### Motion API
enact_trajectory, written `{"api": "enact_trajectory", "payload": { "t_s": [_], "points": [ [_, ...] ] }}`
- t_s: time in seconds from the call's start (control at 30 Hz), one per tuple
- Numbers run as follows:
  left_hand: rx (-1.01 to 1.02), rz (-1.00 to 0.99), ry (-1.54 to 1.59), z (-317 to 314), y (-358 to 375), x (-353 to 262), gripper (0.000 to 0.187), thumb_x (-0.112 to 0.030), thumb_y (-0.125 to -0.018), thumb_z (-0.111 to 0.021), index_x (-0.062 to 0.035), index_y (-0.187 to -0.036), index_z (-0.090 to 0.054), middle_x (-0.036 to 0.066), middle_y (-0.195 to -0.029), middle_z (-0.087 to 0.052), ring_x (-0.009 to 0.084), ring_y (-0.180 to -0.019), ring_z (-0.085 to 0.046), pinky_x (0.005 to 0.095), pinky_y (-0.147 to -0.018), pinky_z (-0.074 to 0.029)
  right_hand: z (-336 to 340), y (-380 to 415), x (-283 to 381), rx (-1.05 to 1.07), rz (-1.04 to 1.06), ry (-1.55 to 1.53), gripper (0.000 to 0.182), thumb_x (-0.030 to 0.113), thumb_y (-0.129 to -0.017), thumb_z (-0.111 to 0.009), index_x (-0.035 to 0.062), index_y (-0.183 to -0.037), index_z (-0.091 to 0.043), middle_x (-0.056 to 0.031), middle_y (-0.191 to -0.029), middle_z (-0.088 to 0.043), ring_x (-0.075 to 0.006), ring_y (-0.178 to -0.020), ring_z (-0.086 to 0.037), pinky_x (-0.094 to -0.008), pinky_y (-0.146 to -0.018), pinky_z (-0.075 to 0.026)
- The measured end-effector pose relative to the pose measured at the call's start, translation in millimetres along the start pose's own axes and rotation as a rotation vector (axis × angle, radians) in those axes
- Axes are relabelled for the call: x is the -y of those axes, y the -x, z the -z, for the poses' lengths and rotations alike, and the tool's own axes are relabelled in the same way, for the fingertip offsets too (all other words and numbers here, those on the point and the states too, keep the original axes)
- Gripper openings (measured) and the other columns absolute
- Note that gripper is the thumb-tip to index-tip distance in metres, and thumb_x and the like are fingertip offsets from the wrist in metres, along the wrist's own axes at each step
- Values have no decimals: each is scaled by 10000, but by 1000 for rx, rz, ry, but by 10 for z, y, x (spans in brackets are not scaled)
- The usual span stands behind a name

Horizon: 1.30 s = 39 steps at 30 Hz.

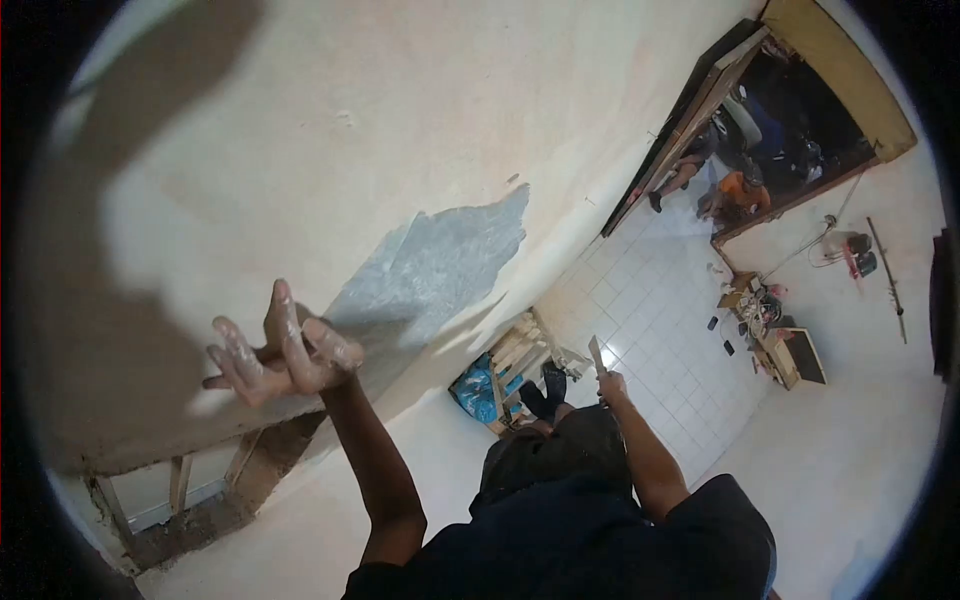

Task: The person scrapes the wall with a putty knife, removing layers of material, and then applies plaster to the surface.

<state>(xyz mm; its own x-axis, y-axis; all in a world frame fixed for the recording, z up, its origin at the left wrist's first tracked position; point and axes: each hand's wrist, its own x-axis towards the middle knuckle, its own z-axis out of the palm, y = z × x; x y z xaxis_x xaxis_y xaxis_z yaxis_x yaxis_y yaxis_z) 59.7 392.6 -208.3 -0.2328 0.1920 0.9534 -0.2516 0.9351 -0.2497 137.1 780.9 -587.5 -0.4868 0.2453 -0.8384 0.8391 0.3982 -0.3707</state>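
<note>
My left hand (280,355) is raised in front of the pale wall (300,150). White smears cover its fingers, which are spread and partly bent with nothing visible in them. Just beyond it, a grey patch (440,265) with ragged edges shows on the wall. Low and to the right, my right hand (612,388) grips a putty knife (597,354), its flat blade pointing up and away from me. The handle is mostly hidden by my fingers.
Below stand a wooden frame (515,365) and a blue plastic bag (474,390) near my feet. Across the tiled floor (640,310) are boxes (790,358) with cables and tools. A person in orange (742,192) sits by the doorway. A barred wall opening (190,495) lies lower left.
</note>
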Motion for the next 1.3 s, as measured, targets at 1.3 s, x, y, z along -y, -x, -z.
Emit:
{"api": "enact_trajectory", "payload": {
  "t_s": [1.3],
  "points": [
    [68, -239, -530, 369, 27, 650, 617, -441, -956, -91, -85, -1325, -435, 163, -1400, -352, 347, -1242, -348, 480, -954, -252, -383, 2053, 2734, -61, 1078, -561, 431, 140, -886, -549, 137, -1309, -470, -179, -616, -542, -258, -488, -553, -359, -495, -441]
  ]
}}
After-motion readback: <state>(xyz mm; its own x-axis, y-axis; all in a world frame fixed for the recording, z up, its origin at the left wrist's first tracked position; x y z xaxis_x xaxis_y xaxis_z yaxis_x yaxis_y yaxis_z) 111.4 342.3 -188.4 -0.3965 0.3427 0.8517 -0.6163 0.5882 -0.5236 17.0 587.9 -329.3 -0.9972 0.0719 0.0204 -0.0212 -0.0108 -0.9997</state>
